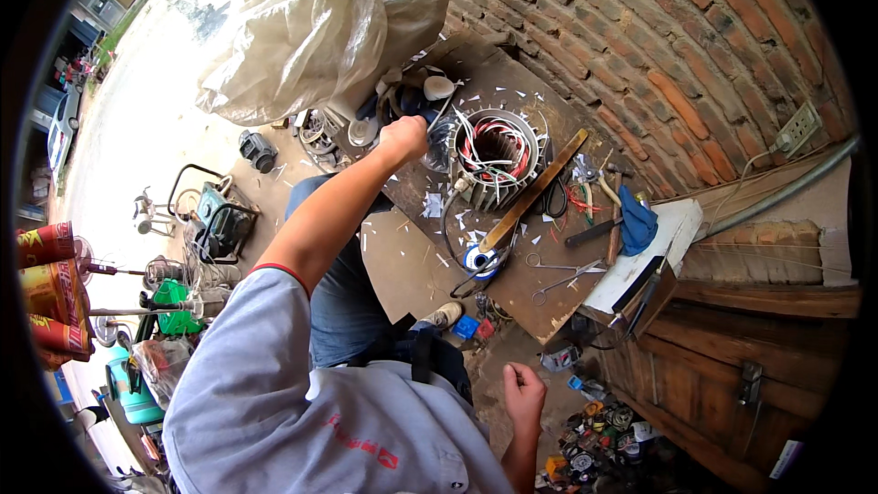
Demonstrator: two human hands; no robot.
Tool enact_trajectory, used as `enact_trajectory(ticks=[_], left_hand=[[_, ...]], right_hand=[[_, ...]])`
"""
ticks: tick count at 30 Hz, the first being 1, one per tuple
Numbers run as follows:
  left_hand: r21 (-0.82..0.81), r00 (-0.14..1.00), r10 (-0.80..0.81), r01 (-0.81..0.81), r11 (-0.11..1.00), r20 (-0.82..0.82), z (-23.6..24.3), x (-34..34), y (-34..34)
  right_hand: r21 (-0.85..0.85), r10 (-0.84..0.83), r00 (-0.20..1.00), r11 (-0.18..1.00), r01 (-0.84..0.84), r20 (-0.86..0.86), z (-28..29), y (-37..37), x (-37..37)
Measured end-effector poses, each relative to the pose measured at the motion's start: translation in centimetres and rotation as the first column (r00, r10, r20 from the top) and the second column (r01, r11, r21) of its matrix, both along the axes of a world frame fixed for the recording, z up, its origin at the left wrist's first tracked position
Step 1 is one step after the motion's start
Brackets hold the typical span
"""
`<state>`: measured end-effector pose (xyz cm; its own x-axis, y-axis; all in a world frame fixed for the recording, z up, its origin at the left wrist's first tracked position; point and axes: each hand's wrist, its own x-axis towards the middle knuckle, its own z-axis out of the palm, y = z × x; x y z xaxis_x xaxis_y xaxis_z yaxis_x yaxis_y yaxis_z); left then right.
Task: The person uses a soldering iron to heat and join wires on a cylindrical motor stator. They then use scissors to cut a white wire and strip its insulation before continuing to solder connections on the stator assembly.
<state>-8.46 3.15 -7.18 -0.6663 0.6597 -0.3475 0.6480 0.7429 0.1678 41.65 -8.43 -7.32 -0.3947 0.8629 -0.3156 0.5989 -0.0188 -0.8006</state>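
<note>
Shirt lettering (369,446), left hand (403,139) near stator (497,148)

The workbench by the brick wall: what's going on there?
A person is at the bench, left hand curled beside a thin grey rod; whether it grips the rod is unclear. The right hand is away from the bench in a loose fist, holding nothing visible. On the bench stands a finned casing with red and white wires inside. A wooden strip and scissors lie nearby, among white scraps.

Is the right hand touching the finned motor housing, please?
No, the right hand is beyond the edge of the tabletop, apart from the finned motor housing.
</note>
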Motion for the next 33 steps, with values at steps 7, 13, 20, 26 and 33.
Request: enact_trajectory(ticks=[7,13,20,26,33], left_hand=[[-0.018,0.992,-0.037,0.039,0.999,0.118,0.0,-2.4,0.1],[-0.073,0.978,-0.073,0.089,0.993,0.197,-2.7,-4.1,1.1],[-0.009,0.976,-0.182,0.184,0.983,0.12,3.9,-5.6,0.0],[0.471,0.932,-0.314,0.198,0.859,0.181,14.1,-4.4,-3.8],[0.82,0.445,-0.873,0.41,0.399,0.202,12.8,2.2,-3.8]], right_hand=[[0.063,0.1,0.995,0.993,-0.1,0.011,2.8,3.9,-6.7],[0.101,0.154,0.988,0.983,-0.153,-0.002,3.7,5.0,-11.0],[0.133,0.181,0.983,0.974,-0.185,0.04,4.7,5.4,-13.5],[0.477,0.029,0.998,0.879,0.001,-0.056,10.5,7.7,-16.2],[0.717,0.175,0.81,0.387,-0.58,0.56,19.0,11.9,-23.7]])
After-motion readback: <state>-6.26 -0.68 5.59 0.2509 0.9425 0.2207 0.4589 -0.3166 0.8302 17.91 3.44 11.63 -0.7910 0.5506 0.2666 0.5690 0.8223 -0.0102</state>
